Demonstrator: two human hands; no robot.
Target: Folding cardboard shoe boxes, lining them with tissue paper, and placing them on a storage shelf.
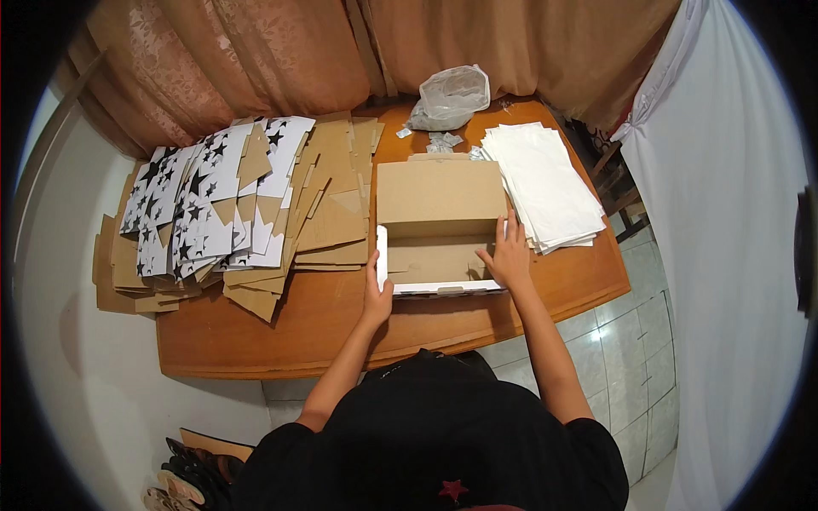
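Note:
An opened cardboard box lies in front of me, brown inside, with its lid raised at the back. Its left side wall and front edge show white outside. My left hand is closed on the left side wall, thumb and fingers around it. On the right side wall rests my right hand, its fingers stretched toward the back corner and its thumb spread over the inside. The right wall is partly hidden under that hand. Beside the right hand lies a stack of white sheets.
At the left are piled flat cardboard blanks, some white with black stars. A clear plastic bag stands at the back, with small packets near it. The wooden table has a curved front edge. Curtains hang behind.

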